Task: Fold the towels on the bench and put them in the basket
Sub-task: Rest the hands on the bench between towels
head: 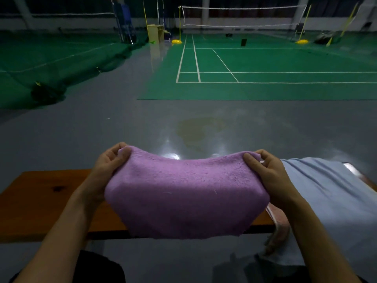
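A purple towel [186,195] hangs doubled over between my two hands, above the orange wooden bench [40,199]. My left hand [110,166] pinches its upper left corner and my right hand [265,170] pinches its upper right corner. The towel's lower edge droops below the bench's front edge. A light blue towel [330,197] lies spread on the right part of the bench. A pink towel [279,225] shows partly beneath it, hanging over the front edge. No basket is in view.
Grey floor with a yellowish stain [200,129] lies beyond the bench. Farther off are a green badminton court [265,64] with a net, and dark netting [49,92] heaped at the left.
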Demonstrator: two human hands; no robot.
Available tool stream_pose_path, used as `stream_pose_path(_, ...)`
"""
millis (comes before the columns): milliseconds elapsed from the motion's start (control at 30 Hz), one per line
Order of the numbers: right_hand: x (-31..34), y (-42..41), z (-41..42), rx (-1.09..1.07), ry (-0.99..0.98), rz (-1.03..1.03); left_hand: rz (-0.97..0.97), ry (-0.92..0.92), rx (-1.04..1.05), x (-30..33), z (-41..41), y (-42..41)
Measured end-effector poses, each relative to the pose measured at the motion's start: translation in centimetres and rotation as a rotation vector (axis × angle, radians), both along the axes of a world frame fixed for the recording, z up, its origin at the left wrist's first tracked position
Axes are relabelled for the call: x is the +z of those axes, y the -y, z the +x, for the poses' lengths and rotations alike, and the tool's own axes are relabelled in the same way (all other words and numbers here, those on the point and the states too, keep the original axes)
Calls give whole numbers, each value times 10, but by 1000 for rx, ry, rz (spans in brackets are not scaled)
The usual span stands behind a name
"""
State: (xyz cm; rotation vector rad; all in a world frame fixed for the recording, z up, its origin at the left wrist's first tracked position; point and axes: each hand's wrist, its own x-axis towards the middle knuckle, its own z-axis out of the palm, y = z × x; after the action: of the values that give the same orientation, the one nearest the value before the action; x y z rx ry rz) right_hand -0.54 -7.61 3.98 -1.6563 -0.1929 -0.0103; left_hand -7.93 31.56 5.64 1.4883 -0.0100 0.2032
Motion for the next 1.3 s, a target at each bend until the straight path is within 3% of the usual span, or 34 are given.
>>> stream_pose_path(100,10,8,-12,179,-91,160,-135,-16,-97,8,-27,-4)
stream_pose_path(200,9,11,-15,169,-83,180,-159,-42,-138,4,-27,-8)
stream_pose_path(600,-45,-10,41,-267,73,-384,256,-121,287,-57,41,-16)
stream_pose_path(833,-80,-29,82,-335,39,-400,373,-99,453,-87,89,-32)
stream_pose_path(1133,-111,-44,132,-234,-20,-409,464,-187,547,-132,139,-48)
stream_pose_path(1300,-128,-55,159,-213,-26,-512,493,-250,607,-150,162,-53)
